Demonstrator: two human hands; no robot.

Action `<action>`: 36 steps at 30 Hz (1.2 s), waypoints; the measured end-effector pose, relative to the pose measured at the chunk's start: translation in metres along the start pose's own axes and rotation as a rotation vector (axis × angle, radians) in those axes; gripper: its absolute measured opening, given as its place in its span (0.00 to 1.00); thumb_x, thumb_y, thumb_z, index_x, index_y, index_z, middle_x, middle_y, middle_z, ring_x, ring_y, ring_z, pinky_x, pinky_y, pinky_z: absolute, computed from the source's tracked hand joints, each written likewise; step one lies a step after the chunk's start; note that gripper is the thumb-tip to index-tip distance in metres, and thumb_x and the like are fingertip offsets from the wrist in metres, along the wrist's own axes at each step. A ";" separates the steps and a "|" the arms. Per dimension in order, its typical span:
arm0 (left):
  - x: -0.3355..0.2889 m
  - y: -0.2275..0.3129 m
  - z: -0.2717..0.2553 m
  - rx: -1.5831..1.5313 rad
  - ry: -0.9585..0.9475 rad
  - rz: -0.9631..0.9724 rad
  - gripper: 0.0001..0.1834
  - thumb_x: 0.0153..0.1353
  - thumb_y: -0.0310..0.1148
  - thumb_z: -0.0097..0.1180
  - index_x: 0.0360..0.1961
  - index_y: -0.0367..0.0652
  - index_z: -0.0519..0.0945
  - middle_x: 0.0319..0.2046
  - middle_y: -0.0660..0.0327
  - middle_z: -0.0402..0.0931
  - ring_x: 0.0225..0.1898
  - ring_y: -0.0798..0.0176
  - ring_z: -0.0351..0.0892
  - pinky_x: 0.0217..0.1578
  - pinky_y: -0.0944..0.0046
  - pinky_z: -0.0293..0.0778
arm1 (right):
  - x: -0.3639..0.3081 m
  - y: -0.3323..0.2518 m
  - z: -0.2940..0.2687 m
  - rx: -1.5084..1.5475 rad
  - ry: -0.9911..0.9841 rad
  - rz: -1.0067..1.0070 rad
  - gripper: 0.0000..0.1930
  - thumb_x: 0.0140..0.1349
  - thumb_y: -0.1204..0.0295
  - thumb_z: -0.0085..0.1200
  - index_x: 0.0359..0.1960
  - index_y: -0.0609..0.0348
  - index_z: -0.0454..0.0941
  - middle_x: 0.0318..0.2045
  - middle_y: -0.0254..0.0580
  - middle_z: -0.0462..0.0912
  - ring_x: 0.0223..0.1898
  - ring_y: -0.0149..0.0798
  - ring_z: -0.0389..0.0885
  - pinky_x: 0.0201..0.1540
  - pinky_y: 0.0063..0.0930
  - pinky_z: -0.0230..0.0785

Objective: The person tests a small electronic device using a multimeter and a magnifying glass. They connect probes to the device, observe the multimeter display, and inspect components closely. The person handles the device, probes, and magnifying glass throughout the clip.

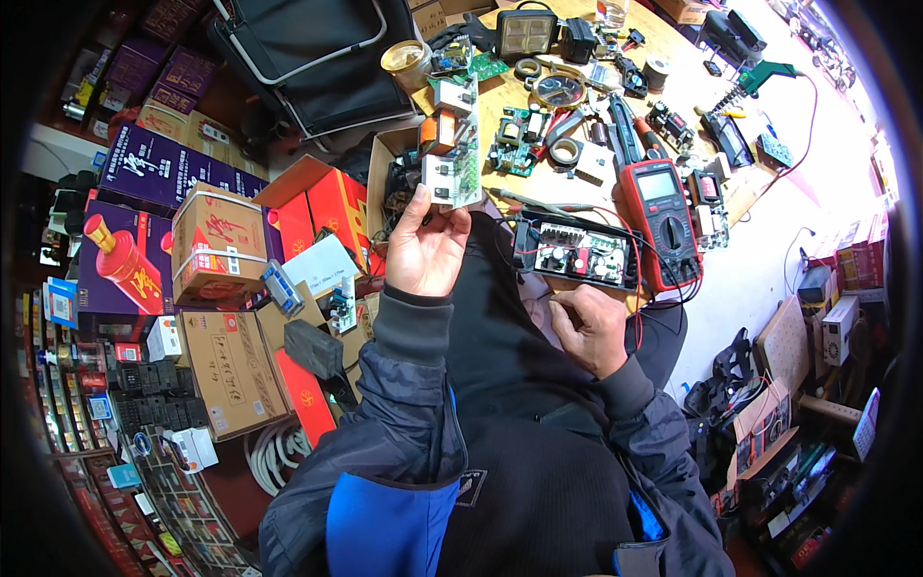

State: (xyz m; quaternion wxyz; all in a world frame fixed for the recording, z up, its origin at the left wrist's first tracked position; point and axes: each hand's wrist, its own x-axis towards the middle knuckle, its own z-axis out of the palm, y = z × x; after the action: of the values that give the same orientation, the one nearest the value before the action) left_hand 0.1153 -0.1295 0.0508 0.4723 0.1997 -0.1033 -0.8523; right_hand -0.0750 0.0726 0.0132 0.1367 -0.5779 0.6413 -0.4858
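L hand is pinching populated PCB near bottom (low grip's maybe risking a drop). R hand is curling, contents unclear.

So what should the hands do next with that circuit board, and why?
Maybe bring the right hand up to steady the circuit board. The left hand grips it only near its lower end, with the rest sticking up, and the right hand, loosely curled by the open black case, looks free to help.
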 end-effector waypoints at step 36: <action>-0.034 -0.051 0.046 0.524 -0.183 0.149 0.20 0.68 0.22 0.70 0.54 0.37 0.72 0.47 0.52 0.83 0.45 0.61 0.87 0.52 0.60 0.84 | -0.002 -0.017 -0.022 0.776 -0.057 0.614 0.07 0.73 0.73 0.61 0.42 0.67 0.87 0.28 0.37 0.86 0.25 0.29 0.81 0.28 0.24 0.71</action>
State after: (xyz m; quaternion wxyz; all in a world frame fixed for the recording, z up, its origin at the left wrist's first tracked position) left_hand 0.0719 -0.0744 0.0820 0.4547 0.2290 -0.3768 -0.7738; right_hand -0.0806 0.0872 0.0365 0.4963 -0.2816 0.5498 -0.6101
